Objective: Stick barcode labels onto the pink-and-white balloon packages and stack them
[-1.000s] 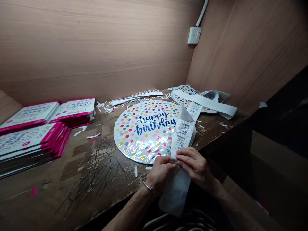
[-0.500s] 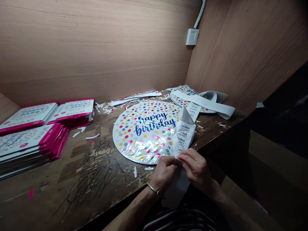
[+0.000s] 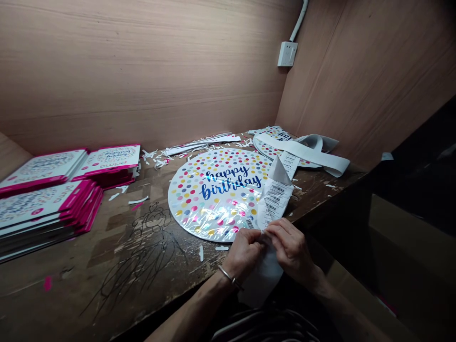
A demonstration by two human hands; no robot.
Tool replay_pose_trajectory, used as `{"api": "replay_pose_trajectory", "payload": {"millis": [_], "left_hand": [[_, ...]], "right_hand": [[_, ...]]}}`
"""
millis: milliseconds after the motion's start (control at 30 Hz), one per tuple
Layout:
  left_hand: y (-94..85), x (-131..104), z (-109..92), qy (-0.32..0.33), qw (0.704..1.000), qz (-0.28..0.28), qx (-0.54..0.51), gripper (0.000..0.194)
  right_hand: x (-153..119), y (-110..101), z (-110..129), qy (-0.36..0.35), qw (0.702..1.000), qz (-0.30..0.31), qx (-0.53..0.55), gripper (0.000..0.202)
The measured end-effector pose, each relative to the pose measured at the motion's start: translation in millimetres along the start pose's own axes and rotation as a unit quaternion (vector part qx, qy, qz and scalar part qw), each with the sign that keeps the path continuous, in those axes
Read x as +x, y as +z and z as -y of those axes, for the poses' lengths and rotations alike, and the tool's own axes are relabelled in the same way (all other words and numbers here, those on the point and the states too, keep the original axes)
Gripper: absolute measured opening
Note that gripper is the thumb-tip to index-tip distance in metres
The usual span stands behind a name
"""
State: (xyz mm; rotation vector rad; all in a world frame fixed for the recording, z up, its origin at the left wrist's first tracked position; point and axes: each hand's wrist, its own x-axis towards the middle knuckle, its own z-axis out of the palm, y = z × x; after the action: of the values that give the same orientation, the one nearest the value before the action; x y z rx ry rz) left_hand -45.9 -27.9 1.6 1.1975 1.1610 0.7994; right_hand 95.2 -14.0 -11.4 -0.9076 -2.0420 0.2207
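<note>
1. While the left hand (image 3: 244,254) grips the label strip (image 3: 275,202) with its thumb and curled fingers, the right hand (image 3: 290,247) pinches it just beside, from the right; both grips are closed on it, and the fingertips nearly meet.
2. The strip is at the near edge of the bench (image 3: 71,294), right of the middle. Its barcoded part rises from the hands and bends to a point at the far end; a pale length hangs below them, between the forearms.
3. Behind the strip, partly covered on its right side, a round dotted "happy birthday" piece (image 3: 221,190) lies flat under shiny film. A small barcode sits on its near right part.
4. To the far right lie more round dotted pieces (image 3: 272,151), with a looped white band (image 3: 302,149) across them.
5. On the left stand pink-edged packs (image 3: 42,204) in three groups, one near and two farther back.
6. Long white offcuts (image 3: 210,142) and small paper scraps (image 3: 162,163) lie along the far side; a pink scrap (image 3: 47,283) is at the near left.
7. A metal bracelet (image 3: 230,277) circles the left wrist.
</note>
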Motion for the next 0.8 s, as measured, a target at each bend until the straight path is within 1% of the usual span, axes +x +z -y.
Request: {"api": "replay_pose_trajectory", "payload": {"millis": [100,200,300,367,500,667,733,767,800], "left_hand": [[-1.5,1.7,-1.0,0.007,1.0,0.008,0.006,0.008],[-3.4,4.3,-1.7,-0.002,1.0,0.018,0.007,0.007],[-5.4,5.9,-3.2,-0.016,1.0,0.023,0.007,0.007],[-7.5,6.2,-4.9,-0.026,0.999,0.024,0.009,0.006],[-14.4,6.5,-10.2,-0.046,0.998,0.051,0.017,0.008],[-27.5,10.3,-21.6,-0.054,0.994,0.089,0.045,0.009],[-35.9,13.7,-29.3,-0.062,0.99,0.109,0.068,0.012],[-40.9,15.9,-34.1,-0.068,0.987,0.123,0.083,0.014],[-46.2,18.7,-39.3,-0.075,0.983,0.138,0.099,0.018]], "right_hand": [[-0.2,0.9,-1.3,0.027,0.999,-0.008,0.019,0.02],[-0.3,0.8,-2.4,0.062,0.997,-0.011,0.05,0.018],[0.8,-1.6,-2.7,0.094,0.992,0.0,0.083,0.017],[2.7,-3.9,-2.7,0.102,0.99,0.018,0.096,0.017],[7.8,-6.3,-2.5,0.092,0.989,0.06,0.099,0.015],[14.5,-9.7,-3.5,0.089,0.985,0.087,0.116,0.014],[21.1,-17.0,-5.0,0.065,0.985,0.102,0.122,0.011],[26.4,-22.0,-5.9,0.044,0.986,0.112,0.117,0.015],[33.3,-27.3,-7.0,0.016,0.987,0.124,0.105,0.023]]}}
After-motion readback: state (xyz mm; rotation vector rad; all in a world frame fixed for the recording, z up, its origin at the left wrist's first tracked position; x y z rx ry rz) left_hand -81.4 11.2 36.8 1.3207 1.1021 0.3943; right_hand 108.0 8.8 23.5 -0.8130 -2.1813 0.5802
